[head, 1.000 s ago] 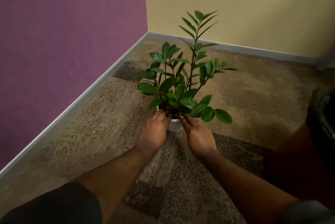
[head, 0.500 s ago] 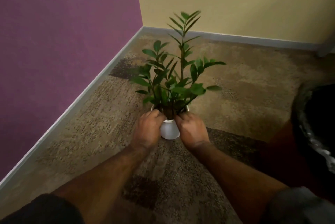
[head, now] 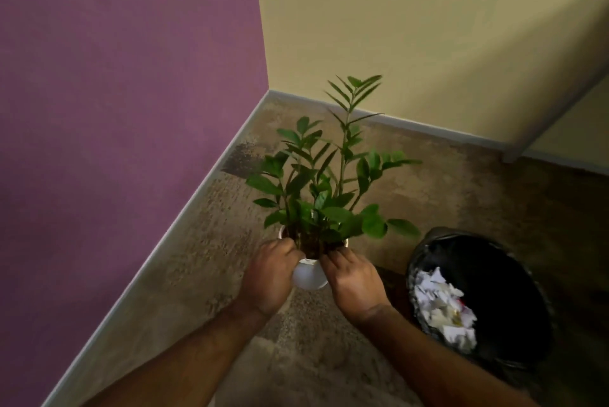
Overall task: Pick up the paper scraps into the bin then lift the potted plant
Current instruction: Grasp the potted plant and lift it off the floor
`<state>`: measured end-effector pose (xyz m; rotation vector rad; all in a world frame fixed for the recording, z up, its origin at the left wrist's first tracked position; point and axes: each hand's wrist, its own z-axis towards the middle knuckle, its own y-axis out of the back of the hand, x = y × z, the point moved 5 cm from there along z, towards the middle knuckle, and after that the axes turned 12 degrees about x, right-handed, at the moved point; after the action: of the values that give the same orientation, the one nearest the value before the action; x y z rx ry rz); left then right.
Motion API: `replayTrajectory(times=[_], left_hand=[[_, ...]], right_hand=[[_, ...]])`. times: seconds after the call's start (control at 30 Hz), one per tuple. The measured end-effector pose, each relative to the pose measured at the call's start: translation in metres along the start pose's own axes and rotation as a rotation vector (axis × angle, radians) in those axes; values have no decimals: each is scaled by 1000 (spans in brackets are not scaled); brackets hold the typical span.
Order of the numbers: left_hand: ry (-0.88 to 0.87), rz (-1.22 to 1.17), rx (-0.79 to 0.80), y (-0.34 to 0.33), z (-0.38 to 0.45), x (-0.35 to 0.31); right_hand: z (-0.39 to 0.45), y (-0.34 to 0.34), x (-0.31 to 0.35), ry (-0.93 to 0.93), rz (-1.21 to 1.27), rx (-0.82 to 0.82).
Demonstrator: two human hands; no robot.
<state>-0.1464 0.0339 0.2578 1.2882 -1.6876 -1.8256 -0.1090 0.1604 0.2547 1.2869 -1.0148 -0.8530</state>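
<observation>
One plant [head: 329, 182] in a white pot [head: 309, 275], stems upright, long axis vertical, leaning slightly toward the yellow wall [head: 428, 27]. Left hand [head: 268, 278] and right hand [head: 354, 281] clasp the pot's sides near the rim, above the carpet [head: 204, 258]. Just right: black bin [head: 507, 294] holding paper scraps [head: 441, 311]. Purple wall [head: 115, 93] at left.

Both forearms bare, extended forward and converging. Left hand [head: 268, 278] knuckles up, fingers curled around the left side of the white pot [head: 309, 276]. Right hand [head: 354, 281] mirrors it on the right side, fingertips at the rim. Both hands closed on the pot
</observation>
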Motion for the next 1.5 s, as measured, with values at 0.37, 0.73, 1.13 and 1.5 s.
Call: replayTrajectory(times=[0.37, 0.73, 1.13, 1.5], left_hand=[[48, -34, -33, 251, -91, -152], [51, -14, -130, 336, -105, -232], [37, -39, -154, 367, -2, -180], [40, -47, -132, 424, 176, -61]], right_hand=[[-71, 300, 49, 34, 20, -29], [-103, 410, 38, 129, -33, -48], [3, 419, -15, 132, -56, -34], [205, 417, -90, 53, -16, 50]])
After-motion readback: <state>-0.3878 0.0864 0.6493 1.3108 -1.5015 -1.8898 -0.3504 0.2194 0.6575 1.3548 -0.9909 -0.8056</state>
